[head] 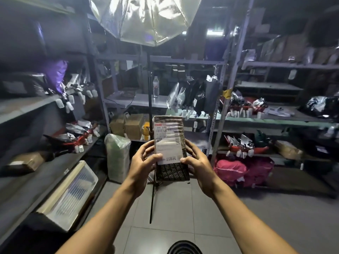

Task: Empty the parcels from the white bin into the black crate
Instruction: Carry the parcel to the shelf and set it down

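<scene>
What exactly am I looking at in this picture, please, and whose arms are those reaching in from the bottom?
There is no machine here. A person wears a wide-angle camera on the head, so the one picture looks forward and down along their own bare arms. The left hand and right hand together hold up a parcel, a dark wrapped pack with a white shipping label facing the camera; thumbs press its front, fingers curl behind. Around them is a storeroom: metal shelves crowded with bagged goods, a light stand with a silver reflector overhead, and a tiled floor. Neither a white bin nor a black crate is clearly identifiable in this view.
</scene>
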`<state>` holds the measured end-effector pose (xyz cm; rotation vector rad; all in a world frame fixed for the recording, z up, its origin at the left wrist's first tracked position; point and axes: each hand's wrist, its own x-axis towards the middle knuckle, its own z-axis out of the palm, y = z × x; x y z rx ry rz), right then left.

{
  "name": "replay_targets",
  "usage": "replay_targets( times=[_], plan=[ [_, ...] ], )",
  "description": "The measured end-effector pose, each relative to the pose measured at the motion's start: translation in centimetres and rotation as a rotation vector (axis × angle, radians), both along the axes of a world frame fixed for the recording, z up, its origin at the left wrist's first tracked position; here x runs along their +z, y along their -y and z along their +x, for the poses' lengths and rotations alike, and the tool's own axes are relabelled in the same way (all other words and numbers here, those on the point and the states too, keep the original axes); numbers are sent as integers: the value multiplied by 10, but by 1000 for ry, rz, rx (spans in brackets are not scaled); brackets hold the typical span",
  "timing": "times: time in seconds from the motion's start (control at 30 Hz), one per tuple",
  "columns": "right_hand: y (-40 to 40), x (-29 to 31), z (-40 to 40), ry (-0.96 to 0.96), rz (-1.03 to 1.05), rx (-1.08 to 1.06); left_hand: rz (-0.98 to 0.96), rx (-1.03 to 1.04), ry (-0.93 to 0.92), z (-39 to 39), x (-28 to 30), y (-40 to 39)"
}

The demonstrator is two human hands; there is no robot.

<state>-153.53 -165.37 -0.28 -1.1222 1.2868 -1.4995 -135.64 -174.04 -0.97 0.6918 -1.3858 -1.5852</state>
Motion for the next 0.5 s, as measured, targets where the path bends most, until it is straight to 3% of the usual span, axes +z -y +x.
replay_targets(
  times=[0.5],
  plan=[
    [173, -13, -55, 29, 34, 30, 59, 16, 61, -55, -17, 178]
  ],
)
